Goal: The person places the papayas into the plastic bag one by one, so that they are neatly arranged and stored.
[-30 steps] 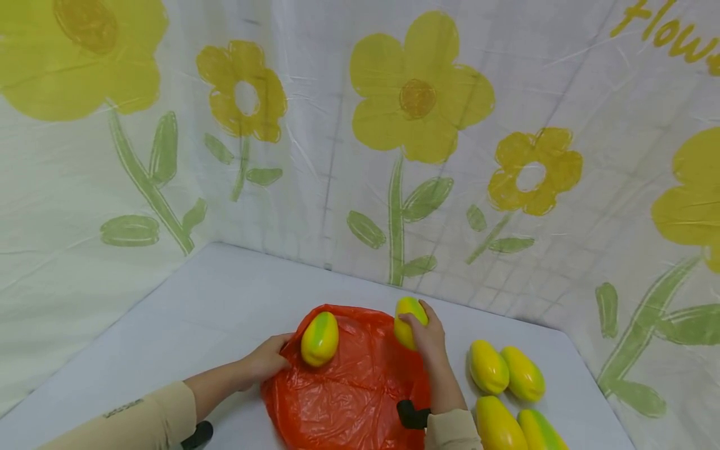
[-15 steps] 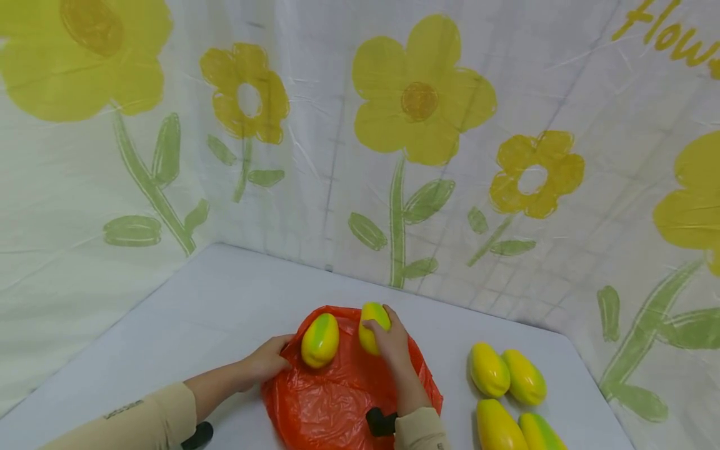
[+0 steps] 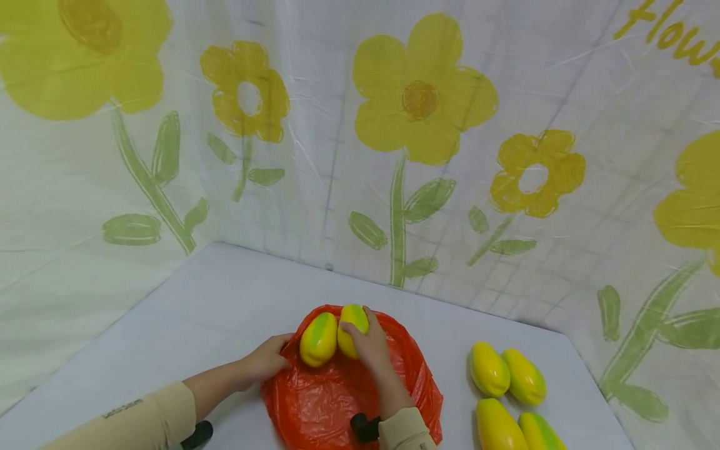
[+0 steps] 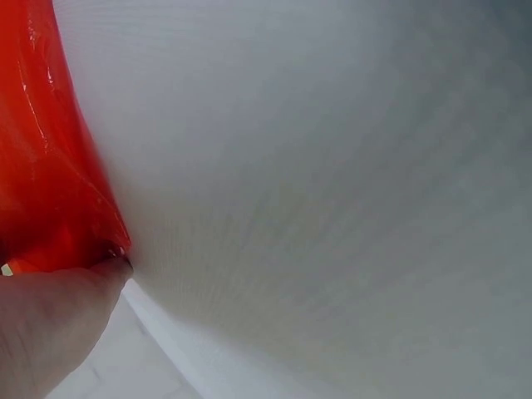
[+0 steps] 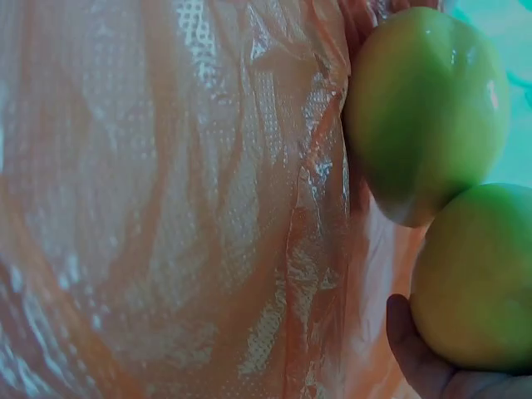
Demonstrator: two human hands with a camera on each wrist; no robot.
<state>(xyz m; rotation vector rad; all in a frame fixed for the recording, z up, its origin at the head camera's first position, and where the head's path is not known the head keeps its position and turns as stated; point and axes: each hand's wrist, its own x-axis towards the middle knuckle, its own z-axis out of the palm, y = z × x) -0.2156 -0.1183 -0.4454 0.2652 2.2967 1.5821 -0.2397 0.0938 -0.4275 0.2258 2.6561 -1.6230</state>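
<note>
A red plastic bag (image 3: 332, 400) lies spread on the table, and my left hand (image 3: 265, 361) pinches its left edge. In the left wrist view the thumb (image 4: 66, 312) presses against the red plastic. My right hand (image 3: 368, 344) holds a glossy yellow papaya (image 3: 350, 319) with a green stripe over the far part of the bag. Just left of it, a second papaya (image 3: 318, 340) rests on the bag near my left hand. In the right wrist view the held papaya (image 5: 478, 283) sits right against the other papaya (image 5: 428, 112), with fingertips curled at its lower side.
Several more papayas (image 3: 489, 369) lie in a group on the white table (image 3: 253, 281) to the right of the bag. A white curtain (image 3: 304, 187) printed with yellow flowers hangs behind the table. Dark straps (image 3: 365, 428) show at both wrists.
My right hand has carried its papaya leftward across the bag until it is beside the other papaya. The bag's right side now shows more. My left hand has stayed at the bag's edge.
</note>
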